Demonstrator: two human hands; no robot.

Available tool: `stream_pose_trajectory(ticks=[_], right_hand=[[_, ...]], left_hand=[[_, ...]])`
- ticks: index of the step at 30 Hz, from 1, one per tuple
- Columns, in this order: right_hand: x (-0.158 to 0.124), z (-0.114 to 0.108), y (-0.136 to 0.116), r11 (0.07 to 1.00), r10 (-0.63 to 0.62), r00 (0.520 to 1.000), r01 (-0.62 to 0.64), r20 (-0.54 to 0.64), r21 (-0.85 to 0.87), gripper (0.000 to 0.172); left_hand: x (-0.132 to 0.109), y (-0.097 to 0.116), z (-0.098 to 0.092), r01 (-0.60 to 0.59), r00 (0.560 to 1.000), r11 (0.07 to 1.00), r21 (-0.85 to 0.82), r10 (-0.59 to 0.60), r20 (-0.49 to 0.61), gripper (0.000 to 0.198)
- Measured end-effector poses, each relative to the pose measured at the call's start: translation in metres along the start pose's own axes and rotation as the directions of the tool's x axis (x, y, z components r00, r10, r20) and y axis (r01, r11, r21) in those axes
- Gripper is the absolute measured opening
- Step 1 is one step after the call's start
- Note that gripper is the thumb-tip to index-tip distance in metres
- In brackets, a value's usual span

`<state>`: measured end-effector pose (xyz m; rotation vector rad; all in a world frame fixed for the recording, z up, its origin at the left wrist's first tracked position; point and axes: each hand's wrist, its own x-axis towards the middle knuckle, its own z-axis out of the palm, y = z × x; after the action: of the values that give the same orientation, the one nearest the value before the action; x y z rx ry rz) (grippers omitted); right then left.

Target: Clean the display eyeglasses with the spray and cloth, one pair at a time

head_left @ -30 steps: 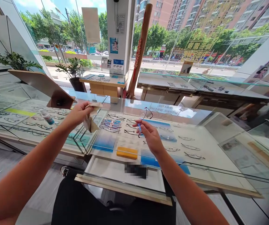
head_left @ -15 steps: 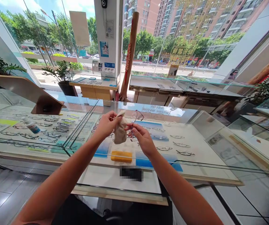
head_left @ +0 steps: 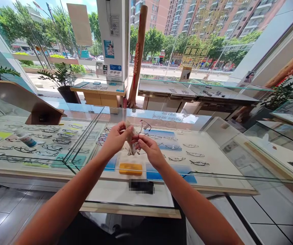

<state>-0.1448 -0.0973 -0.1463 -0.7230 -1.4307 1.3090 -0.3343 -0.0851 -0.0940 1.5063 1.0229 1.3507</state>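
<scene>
My left hand (head_left: 114,137) pinches a crumpled beige cleaning cloth (head_left: 131,143), which hangs down between my two hands. My right hand (head_left: 148,148) holds a pair of thin dark-framed eyeglasses (head_left: 144,128) by the front, with one temple arm sticking up and away from me. The cloth presses against the glasses near my right fingers. My fingers hide most of the lenses, so I cannot tell which lens the cloth is on.
Below my hands stands a glass display counter (head_left: 207,160) holding rows of eyeglasses on white and blue mats. On it are a yellow case (head_left: 130,168) and a pixelated dark object (head_left: 141,186). A spray bottle (head_left: 25,139) lies in the left case.
My hands have moved together from apart, and the cloth is now bunched against the glasses. The whole view has drifted slightly as my head moved.
</scene>
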Motion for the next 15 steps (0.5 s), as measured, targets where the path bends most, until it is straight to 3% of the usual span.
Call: stream_pose_trajectory(ticks=[11,15], right_hand=[[0.0012,0.0021,0.0014,0.999,-0.013,0.999,0.011,0.049,0.035,0.045],[0.0023,0.0003,0.0051,0.999,-0.015,0.998,0.013,0.068,0.032,0.049]], left_hand=[[-0.0012,-0.0063,0.0052,0.067,0.996,0.997,-0.032,-0.065,0.058,0.057],[0.0007,-0.0044,0.0070,0.100,0.995,0.993,-0.063,-0.099,0.026,0.059]])
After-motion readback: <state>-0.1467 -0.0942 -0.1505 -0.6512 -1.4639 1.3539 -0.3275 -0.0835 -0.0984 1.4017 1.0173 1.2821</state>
